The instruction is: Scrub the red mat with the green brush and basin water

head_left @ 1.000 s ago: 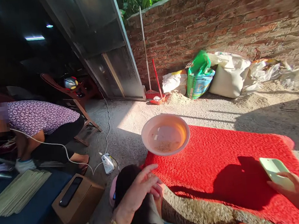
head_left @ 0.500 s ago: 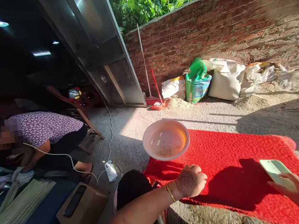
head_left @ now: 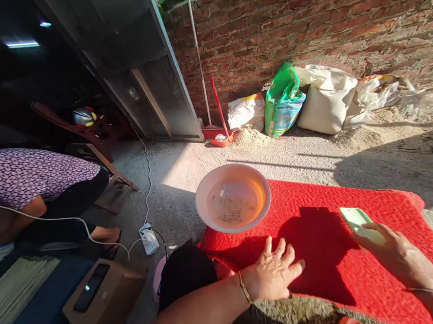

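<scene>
My left hand (head_left: 278, 270), with a gold bracelet at the wrist, is spread palm down over the near edge of a red cloth (head_left: 366, 223); whether it presses on the cloth I cannot tell. On the right, my right hand (head_left: 398, 253) grips a pale green phone (head_left: 362, 221), its back facing up, above the cloth. A pink plastic basin (head_left: 202, 210) stands at the cloth's far left corner, beyond my left hand. Small dark grains or specks lie in its bottom.
At left, a person in a patterned top (head_left: 43, 172) bends over flat strips (head_left: 21, 288). A dark phone (head_left: 92, 287) lies on a cardboard box (head_left: 125, 290). A white power strip (head_left: 149, 239) trails cords. Sacks (head_left: 326, 104) and a red dustpan (head_left: 222, 140) line the brick wall.
My left hand has gone from curled fingers to spread ones. My right hand has moved left with the phone. The view has tilted down, and a small orange-red object shows at the bottom edge.
</scene>
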Demonstrator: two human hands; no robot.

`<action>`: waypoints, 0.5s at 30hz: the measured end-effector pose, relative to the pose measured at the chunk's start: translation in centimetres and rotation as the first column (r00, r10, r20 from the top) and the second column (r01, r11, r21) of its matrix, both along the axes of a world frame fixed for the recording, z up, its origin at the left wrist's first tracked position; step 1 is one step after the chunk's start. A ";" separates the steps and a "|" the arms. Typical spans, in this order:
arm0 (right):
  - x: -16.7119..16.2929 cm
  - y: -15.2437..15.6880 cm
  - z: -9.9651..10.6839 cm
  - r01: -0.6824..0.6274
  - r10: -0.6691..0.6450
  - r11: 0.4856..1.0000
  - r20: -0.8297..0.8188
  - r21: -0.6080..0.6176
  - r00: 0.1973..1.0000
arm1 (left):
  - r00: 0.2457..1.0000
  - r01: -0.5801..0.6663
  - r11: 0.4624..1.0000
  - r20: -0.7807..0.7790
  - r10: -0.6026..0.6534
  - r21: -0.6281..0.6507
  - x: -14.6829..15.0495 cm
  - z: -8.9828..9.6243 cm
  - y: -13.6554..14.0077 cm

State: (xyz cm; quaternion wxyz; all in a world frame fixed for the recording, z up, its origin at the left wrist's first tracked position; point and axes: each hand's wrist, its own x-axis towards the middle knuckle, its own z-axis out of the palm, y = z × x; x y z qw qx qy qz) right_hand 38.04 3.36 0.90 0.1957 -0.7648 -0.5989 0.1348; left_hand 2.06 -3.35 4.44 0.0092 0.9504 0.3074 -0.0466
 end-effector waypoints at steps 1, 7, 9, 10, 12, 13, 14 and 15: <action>-2.5 1.2 1.0 -0.061 0.060 0.998 -0.063 -0.021 0.996 | 1.000 0.007 0.999 0.003 -0.007 0.034 -0.1 -0.3 0.0; -16.9 6.8 3.6 -0.279 0.279 0.960 0.058 -0.003 0.959 | 0.999 0.032 0.992 0.000 -0.032 0.125 -0.4 -2.2 0.0; -18.5 7.7 3.9 -0.328 0.329 0.944 0.128 -0.031 0.936 | 1.000 0.017 0.993 0.012 -0.018 0.115 -0.5 -2.3 0.1; -18.2 7.9 4.0 -0.329 0.333 0.943 0.152 -0.053 0.931 | 1.000 0.013 0.994 0.021 -0.015 0.109 -0.5 -2.3 0.1; -15.6 7.9 4.1 -0.269 0.284 0.957 0.168 -0.107 0.944 | 0.999 0.015 0.995 0.037 -0.018 0.097 -0.5 -2.0 0.1; -13.4 7.7 4.2 -0.206 0.227 0.969 0.161 -0.138 0.960 | 0.999 0.020 0.996 0.044 -0.024 0.092 -0.6 -1.9 0.1; -10.7 7.4 4.3 -0.126 0.151 0.978 0.150 -0.168 0.977 | 0.998 0.026 0.996 0.051 -0.031 0.087 -0.6 -1.8 0.0; -7.7 7.0 4.3 -0.030 0.059 0.980 0.139 -0.197 0.989 | 0.998 0.029 0.996 0.056 -0.034 0.083 -0.6 -1.7 0.0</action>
